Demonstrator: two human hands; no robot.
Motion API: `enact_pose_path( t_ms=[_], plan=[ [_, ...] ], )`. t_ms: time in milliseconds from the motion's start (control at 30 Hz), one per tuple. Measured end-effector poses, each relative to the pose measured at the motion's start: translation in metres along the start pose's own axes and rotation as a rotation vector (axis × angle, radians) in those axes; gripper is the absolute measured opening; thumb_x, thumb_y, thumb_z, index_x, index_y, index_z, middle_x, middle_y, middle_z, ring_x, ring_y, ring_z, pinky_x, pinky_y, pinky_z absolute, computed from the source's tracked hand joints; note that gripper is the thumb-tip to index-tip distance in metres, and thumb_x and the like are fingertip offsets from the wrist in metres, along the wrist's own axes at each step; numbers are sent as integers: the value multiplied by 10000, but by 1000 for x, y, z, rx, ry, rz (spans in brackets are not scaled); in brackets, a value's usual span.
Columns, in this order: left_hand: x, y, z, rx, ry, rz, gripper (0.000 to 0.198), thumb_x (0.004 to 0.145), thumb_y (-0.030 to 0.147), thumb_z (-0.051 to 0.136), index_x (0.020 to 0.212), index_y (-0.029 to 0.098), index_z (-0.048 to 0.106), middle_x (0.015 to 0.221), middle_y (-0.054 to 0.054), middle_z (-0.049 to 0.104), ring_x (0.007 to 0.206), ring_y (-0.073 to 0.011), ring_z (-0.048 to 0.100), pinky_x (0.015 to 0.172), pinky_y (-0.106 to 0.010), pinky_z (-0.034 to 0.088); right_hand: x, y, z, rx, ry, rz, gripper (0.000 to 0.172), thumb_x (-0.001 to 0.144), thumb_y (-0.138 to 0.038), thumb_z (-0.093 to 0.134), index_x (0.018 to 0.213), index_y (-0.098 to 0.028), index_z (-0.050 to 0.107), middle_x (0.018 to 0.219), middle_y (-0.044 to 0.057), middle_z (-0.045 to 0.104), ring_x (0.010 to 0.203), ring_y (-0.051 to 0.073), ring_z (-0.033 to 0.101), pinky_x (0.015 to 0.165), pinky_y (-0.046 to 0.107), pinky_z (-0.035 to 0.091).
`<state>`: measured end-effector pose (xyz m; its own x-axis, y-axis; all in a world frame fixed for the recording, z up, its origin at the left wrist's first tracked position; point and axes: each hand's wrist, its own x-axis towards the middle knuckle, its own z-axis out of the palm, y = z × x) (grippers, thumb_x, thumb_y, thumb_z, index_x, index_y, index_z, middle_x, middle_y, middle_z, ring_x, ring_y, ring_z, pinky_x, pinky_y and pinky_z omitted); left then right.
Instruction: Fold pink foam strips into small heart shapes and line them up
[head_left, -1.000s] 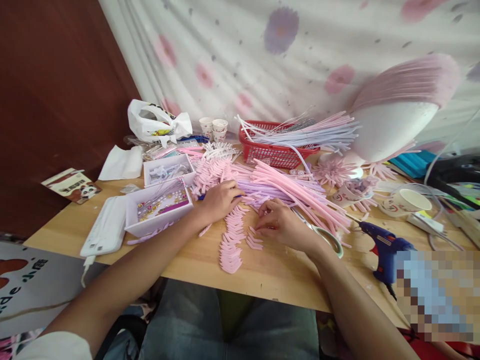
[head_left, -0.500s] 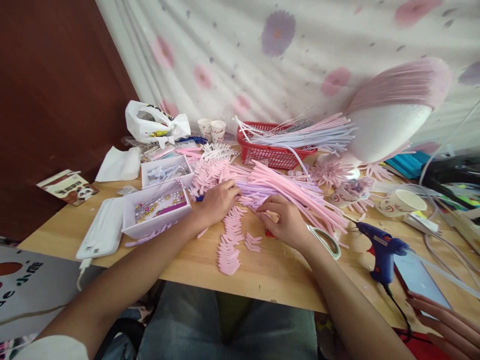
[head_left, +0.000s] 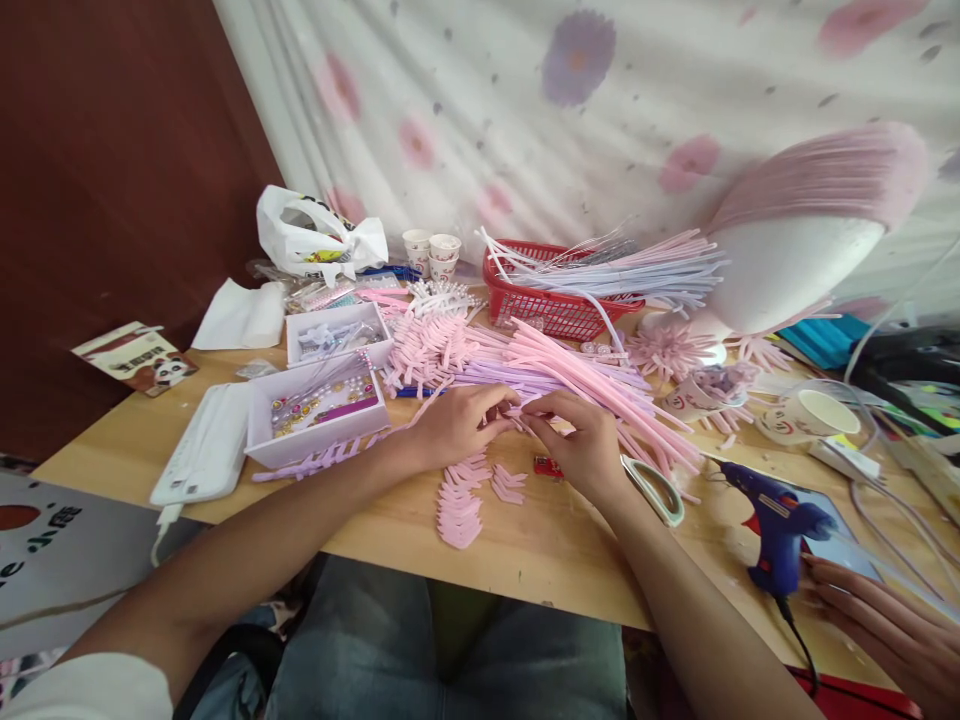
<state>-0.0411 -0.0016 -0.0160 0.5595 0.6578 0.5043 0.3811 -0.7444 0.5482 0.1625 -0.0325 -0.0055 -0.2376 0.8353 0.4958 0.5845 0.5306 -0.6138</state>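
Observation:
My left hand (head_left: pixel 463 428) and my right hand (head_left: pixel 579 438) meet over the middle of the table, fingertips pinched together on a short pink pipe cleaner piece (head_left: pixel 516 415), partly hidden by the fingers. Just below lies an overlapping row of bent pink pipe cleaner pieces (head_left: pixel 459 508), with a smaller group of bent pieces (head_left: pixel 508 485) beside it. Behind my left hand is a heap of pink pieces (head_left: pixel 426 350). Long pink pipe cleaners (head_left: pixel 581 375) and purple pipe cleaners (head_left: pixel 487 372) lie behind both hands. Scissors (head_left: pixel 654 490) rest by my right wrist.
White boxes (head_left: pixel 315 462) of beads stand left, near a white power bank (head_left: pixel 202 455). A red basket (head_left: pixel 551 310) of stems is at the back. On the right are a blue glue gun (head_left: pixel 780 520), paper cup (head_left: pixel 810 418), foam head (head_left: pixel 795 260) and another person's hand (head_left: pixel 877 620).
My left hand has moved right from the pink heap to meet my right hand at a pink piece. The other person's hand has moved up toward the glue gun.

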Motion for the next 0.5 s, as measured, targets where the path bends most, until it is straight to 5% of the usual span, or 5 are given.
enact_pose_path(
  t_ms=[200, 500],
  plan=[
    [0, 0, 0, -27, 122, 44, 95, 924, 222, 622, 921, 191, 712, 887, -35, 756, 808, -156, 696, 756, -265, 518, 0, -5, -1, 58, 22, 38, 77, 864, -277, 673, 885, -210, 705, 829, 45, 738, 723, 184, 661, 691, 331, 538],
    [-1, -5, 1, -10, 82, 121, 180, 962, 298, 585, 1003, 189, 722, 901, -44, 766, 784, -149, 709, 759, -249, 520, 0, -8, -6, 87, -45, 33, 68, 864, -200, 639, 825, -209, 695, 804, 33, 720, 726, 172, 644, 695, 314, 513]
  ],
)
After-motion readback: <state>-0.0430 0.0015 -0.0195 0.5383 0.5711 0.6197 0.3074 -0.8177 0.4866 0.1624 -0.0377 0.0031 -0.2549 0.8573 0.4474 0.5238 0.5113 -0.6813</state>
